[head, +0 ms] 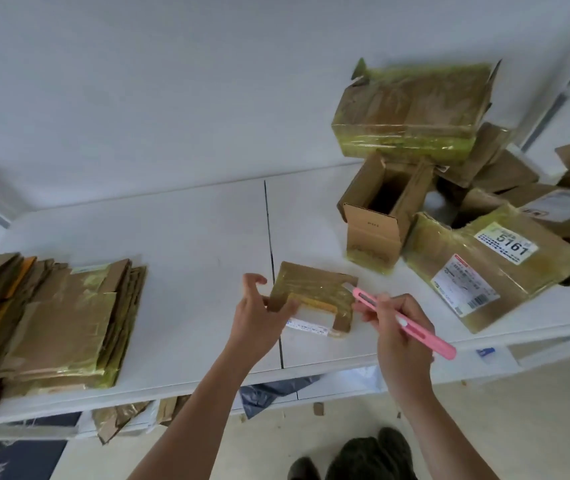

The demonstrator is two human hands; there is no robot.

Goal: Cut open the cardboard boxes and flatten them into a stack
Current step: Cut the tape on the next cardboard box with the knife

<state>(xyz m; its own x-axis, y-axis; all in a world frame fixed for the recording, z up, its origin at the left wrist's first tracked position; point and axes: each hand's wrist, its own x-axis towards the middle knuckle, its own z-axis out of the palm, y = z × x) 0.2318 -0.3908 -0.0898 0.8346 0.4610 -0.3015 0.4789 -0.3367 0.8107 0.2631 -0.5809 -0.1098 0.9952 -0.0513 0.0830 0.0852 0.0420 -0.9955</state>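
the small taped box (313, 299) is the landmark here; it sits near the front edge of the white table (172, 237), just right of the dark seam that runs front to back.

nearest, the right hand (398, 327) is wrapped around a pink cutter (405, 320), fingers curled tight on its handle, the blade end reaching the box's right upper corner. the left hand (259, 313) is at the box's left side, thumb pressed on the cardboard flap, the other fingers spread and lifted above it.

the main risk, as i judge it: the box is small and glossy with tape, so a firm pull could skid it toward the left hand, and the thumb lies close to where a cut across the top would end. the loose hold on the left makes that slip more likely. the box also lies close to the table's front edge, so a push toward the person could tip it off.

left of the box, well apart, the flattened stack (62, 323) overhangs the front edge slightly. between them the tabletop gives room to slide cardboard. behind and right of the box stands an open upright box (377, 220), and past it a crowded heap of taped boxes (484, 202), which limits room on the right.
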